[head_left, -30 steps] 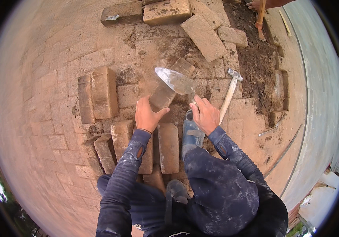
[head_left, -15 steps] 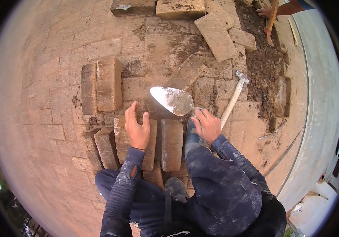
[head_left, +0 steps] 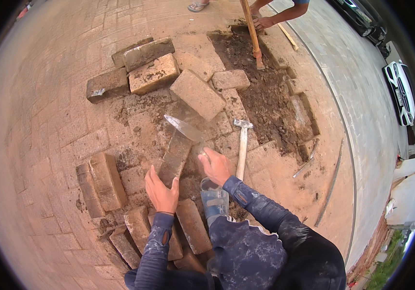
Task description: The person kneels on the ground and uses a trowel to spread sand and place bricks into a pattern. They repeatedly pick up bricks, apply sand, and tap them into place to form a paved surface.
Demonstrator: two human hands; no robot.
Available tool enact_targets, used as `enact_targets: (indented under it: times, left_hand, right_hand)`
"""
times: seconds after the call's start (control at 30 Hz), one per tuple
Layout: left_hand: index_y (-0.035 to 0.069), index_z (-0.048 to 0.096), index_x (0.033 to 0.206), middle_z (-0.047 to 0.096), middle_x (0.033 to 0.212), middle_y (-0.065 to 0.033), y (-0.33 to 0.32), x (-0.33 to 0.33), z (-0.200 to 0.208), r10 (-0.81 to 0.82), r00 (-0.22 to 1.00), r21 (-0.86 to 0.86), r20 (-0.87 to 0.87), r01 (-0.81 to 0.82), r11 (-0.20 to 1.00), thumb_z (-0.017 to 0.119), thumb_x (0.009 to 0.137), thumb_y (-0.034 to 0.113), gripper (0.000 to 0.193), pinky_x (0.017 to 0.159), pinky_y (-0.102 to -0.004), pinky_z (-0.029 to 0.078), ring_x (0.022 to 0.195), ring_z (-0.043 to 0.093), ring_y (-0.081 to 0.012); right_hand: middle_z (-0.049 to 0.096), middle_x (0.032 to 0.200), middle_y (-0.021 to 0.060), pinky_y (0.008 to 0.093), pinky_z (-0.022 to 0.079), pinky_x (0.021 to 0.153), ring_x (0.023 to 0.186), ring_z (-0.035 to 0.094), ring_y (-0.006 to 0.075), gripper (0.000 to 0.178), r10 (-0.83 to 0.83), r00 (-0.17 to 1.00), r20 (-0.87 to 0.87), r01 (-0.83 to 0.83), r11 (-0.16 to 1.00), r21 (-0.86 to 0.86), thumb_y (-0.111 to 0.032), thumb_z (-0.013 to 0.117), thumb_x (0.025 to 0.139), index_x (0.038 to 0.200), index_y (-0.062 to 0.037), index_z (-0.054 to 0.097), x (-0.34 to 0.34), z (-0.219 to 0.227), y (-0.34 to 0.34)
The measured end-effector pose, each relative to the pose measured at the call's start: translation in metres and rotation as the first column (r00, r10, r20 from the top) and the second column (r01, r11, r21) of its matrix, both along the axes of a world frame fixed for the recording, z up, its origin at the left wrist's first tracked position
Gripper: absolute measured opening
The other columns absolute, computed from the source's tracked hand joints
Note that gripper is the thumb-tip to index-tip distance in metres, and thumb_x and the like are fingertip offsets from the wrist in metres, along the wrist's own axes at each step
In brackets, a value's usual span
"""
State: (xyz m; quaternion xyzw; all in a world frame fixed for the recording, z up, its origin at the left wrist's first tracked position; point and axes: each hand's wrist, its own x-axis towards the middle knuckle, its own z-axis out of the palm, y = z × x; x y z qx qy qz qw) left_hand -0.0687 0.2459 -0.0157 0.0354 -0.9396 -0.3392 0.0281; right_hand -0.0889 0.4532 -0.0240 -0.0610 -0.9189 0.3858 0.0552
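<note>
My right hand [head_left: 215, 166] is closed around the handle of a pointed trowel [head_left: 184, 128]. Its blade is tilted, pointing away and to the left over the far end of a brown paving brick [head_left: 176, 155]. My left hand [head_left: 161, 192] is at the near end of that brick, fingers and thumb spread apart. Whether it touches the brick I cannot tell. Below the left hand stand several paving bricks [head_left: 193, 226], partly hidden by my forearm. A hammer [head_left: 243, 147] with a pale wooden handle lies just right of the right hand.
A trench of dark soil [head_left: 265, 92] runs along the right. A co-worker's hands [head_left: 264, 22] are at its far end, beside a wooden-handled tool [head_left: 251, 29]. Loose bricks [head_left: 154, 73] lie ahead, with a pair [head_left: 102, 186] at left. Metal rods [head_left: 331, 183] lie at right.
The view has shifted farther ahead, showing more of the trench and the co-worker. The trowel blade has turned from flat to edge-on. My left hand has come to the near end of the brick.
</note>
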Motion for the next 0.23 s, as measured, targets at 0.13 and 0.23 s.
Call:
enact_targets:
  times: [0.13,0.23]
  left_hand:
    - [-0.001,0.029,0.149,0.044,0.139,-0.0205,0.042,-0.051,-0.001,-0.079,0.991,-0.289,0.107,0.107,0.951,0.084,0.071,0.042,0.105,0.109,-0.0485,0.035,0.129,0.044,-0.0378]
    - [0.001,0.024,0.153,0.039,0.147,-0.0172,0.057,-0.084,-0.001,-0.077,0.887,-0.256,0.455,0.213,0.943,0.083,0.073,0.048,0.109,0.113,-0.0498,0.03,0.135,0.04,-0.0334]
  right_hand:
    - [0.067,0.102,0.0262,0.0478,0.051,0.08,0.095,0.064,0.0456,0.036,-0.105,0.994,-0.005,0.104,0.99,-0.09,-0.028,0.059,0.097,0.117,0.0011,0.061,0.023,0.005,-0.003]
    - [0.066,0.117,0.0262,0.046,0.051,0.092,0.106,0.066,0.0419,0.043,-0.139,0.989,0.053,0.144,0.982,-0.122,-0.034,0.061,0.097,0.126,-0.0017,0.061,0.043,-0.017,0.007]
